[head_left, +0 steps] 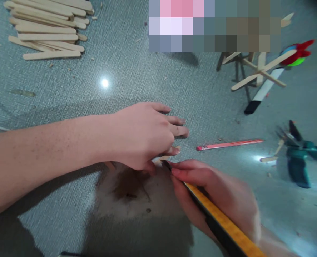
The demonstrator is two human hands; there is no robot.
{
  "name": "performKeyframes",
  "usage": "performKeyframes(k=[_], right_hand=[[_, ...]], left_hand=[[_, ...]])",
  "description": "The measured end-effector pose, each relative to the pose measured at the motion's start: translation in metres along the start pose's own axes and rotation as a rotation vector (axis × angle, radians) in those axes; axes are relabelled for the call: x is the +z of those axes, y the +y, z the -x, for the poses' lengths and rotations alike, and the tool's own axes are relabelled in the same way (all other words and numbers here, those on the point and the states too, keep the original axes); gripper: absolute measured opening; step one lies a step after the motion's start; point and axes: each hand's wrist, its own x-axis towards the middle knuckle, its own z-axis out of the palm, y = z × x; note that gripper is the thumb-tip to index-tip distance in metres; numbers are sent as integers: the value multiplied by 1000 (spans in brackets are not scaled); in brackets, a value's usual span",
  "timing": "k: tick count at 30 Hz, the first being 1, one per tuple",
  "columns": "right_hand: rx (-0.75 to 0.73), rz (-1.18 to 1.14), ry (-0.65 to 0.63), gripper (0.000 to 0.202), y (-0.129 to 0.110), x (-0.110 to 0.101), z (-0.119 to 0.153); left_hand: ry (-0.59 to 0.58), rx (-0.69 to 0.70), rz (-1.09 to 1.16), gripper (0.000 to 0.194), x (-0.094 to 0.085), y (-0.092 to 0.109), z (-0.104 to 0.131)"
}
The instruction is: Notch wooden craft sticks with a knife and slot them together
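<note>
My left hand [150, 135] lies palm down, its outer fingers spread, with the index finger and thumb around a small wooden craft stick [166, 157] pressed to the table. Most of that stick is hidden under the hand. In my right hand [214, 192] is a yellow-and-black utility knife [214, 210], held like a pen. Its dark tip meets the stick close to my left index finger. Under both hands is a pale, smudged patch [163, 203] with a dark brown stain.
Craft sticks [48, 30] are piled at upper left. A red pencil [228, 144] lies right of my left hand, near green-handled pliers [299, 153] and a broken stick [268, 159]. A crossed-stick structure [260, 71] and a white marker [267, 89] are at upper right.
</note>
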Motion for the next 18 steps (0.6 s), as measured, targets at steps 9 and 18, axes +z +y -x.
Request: performKeyframes(k=[9,18], right_hand=[[63,-11,-67,17,-10,-6,-8],[47,-55,-12,15,-5,0,3]], left_hand=[[-59,-24,-20,47,-3,1,-3],[-53,-33,22,52,-1,-1,0]])
